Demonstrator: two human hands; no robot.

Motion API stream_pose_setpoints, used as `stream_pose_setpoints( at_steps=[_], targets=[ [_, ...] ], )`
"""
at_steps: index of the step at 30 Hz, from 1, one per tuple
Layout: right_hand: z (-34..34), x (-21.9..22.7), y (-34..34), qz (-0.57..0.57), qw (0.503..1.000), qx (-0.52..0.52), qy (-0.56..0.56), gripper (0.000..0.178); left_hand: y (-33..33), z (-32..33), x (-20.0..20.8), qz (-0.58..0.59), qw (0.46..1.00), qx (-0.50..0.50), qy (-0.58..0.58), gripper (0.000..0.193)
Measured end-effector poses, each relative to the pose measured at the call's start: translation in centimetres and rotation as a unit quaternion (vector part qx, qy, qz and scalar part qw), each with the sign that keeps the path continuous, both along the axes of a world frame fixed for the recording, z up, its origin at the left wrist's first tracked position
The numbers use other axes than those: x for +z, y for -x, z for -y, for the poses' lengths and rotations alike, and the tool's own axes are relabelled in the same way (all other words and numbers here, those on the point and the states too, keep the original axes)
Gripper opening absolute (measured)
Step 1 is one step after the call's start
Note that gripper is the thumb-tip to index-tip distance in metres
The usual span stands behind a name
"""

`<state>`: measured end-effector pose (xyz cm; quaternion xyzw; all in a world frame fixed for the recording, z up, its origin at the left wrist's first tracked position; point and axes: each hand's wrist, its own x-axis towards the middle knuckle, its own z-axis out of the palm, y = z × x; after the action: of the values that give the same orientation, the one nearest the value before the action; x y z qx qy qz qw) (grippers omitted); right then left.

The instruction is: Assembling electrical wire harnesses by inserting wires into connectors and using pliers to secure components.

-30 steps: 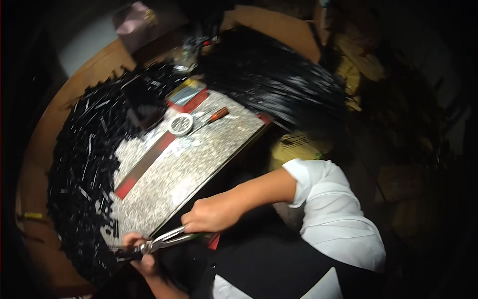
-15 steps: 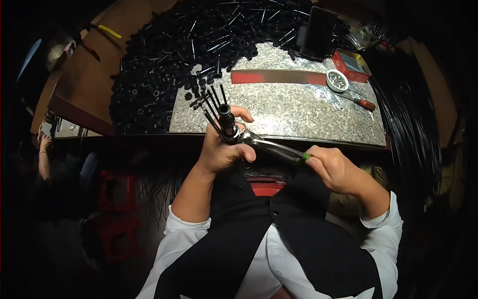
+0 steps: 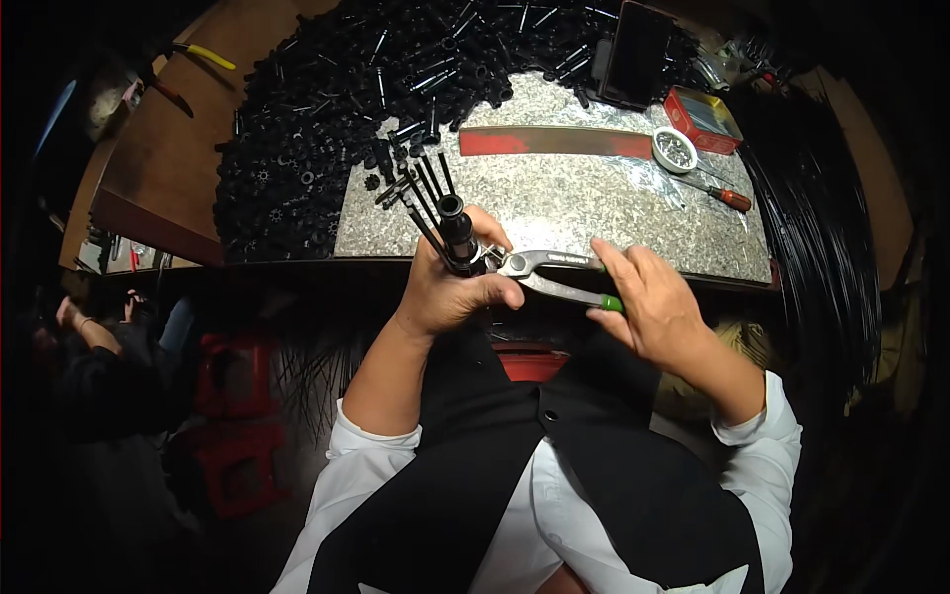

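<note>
Left hand [image 3: 445, 292] clamps its grip around a black tube with rods [image 3: 453, 226] just off the desk [image 3: 594, 213] edge; right hand [image 3: 653, 302] squeezes the pliers [image 3: 544, 272] beside it.

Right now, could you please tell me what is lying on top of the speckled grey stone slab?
On the speckled grey stone slab lie a long red-ended flat bar, a small round white dish, a red-handled screwdriver and stray black plastic pieces. The black pile hides the slab's far-left edge.
</note>
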<state>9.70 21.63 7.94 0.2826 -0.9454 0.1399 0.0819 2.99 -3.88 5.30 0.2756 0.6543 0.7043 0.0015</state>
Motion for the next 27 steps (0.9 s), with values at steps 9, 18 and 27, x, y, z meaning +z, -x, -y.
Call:
stream_pose_setpoints(
  at_steps=[9, 18, 27],
  targets=[
    [-1.4, 2.3, 1.2, 0.377, 0.898, 0.095, 0.204, 0.049, -0.1, -0.7, -0.5, 0.09, 0.994, -0.055, -0.003, 0.095],
    [-0.2, 2.6, 1.6, 0.267, 0.963, 0.015, 0.033, 0.031, -0.6, -1.5, -1.8, 0.138, 0.978, -0.034, -0.154, 0.078],
    [-0.1, 0.7, 1.6, 0.238, 0.96, 0.052, 0.141, 0.021, -0.9, -1.3, -2.1, 0.122, 0.977, -0.035, -0.17, 0.079]
  ],
)
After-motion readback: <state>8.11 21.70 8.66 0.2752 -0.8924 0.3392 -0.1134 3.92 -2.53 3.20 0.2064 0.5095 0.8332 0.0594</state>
